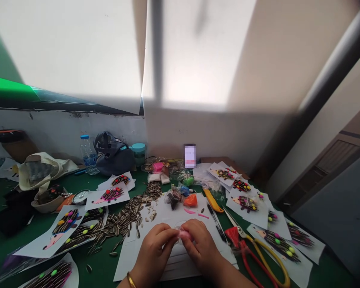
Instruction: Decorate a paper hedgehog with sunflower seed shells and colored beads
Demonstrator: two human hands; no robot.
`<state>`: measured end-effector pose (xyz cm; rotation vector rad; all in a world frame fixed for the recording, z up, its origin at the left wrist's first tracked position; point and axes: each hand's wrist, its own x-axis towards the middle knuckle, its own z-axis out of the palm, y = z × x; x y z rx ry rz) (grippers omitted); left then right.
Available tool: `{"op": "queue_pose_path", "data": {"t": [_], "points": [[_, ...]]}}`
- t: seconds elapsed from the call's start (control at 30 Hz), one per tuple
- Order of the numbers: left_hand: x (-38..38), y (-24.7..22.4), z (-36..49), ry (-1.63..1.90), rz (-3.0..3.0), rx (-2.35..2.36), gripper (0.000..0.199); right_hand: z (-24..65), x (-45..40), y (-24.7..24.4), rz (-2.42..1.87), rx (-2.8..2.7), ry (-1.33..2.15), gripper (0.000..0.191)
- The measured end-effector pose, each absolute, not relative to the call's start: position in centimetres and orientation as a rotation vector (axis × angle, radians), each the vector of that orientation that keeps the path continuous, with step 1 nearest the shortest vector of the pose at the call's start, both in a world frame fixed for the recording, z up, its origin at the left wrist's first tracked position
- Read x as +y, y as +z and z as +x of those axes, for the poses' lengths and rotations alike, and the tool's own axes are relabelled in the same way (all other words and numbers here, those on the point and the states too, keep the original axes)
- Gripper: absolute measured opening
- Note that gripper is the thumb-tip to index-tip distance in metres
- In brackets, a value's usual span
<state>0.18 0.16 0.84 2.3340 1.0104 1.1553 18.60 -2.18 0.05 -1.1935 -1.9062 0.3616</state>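
Both hands meet over white paper (129, 256) at the table's front. Between them is a small pink lump of modelling clay (186, 235) in clear plastic wrap, partly hidden by fingers. My left hand (154, 248), a gold bangle at its wrist, pinches the wrap's left side. My right hand (201, 245) closes round the lump from the right. Just beyond lie pink plastic modelling tools (189, 211) and bagged clay, with an orange packet (190, 200) nearest. Sunflower seeds (135, 208) are heaped to the left of the paper.
Scissors (252, 240) with red and yellow handles, black pens (217, 224) and a yellow cutter (213, 200) lie right. Hedgehog cards (247, 206) with seed spines flank both sides. A phone (190, 156), a water bottle (89, 156) and a bag (114, 156) stand at the back.
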Motion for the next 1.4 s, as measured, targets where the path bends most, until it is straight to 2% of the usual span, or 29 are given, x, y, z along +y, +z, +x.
{"op": "queue_pose_path", "data": {"t": [0.17,0.7,0.9,1.1,1.27,1.4], "points": [[0.27,0.77,0.13,1.223,2.32,0.967,0.018,18.81,-2.0,-0.19,-1.192,-1.88,0.328,0.018],[0.07,0.75,0.17,1.063,2.381,1.102,0.011,18.85,-2.28,-0.13,-1.15,-1.882,0.367,0.021],[0.37,0.74,-0.01,1.124,2.412,0.987,0.028,18.87,-2.1,-0.15,-1.174,-1.857,0.371,0.02],[0.33,1.04,-0.1,1.1,2.414,1.096,0.013,18.83,-2.07,-0.39,-1.182,-1.862,0.408,0.025],[0.17,1.12,-0.15,1.043,2.431,1.176,0.02,18.68,-2.19,-0.62,-1.181,-1.88,0.412,0.029],[0.19,0.48,-0.09,1.114,2.355,1.172,0.018,18.79,-2.15,-0.47,-1.18,-1.877,0.41,0.029]]}}
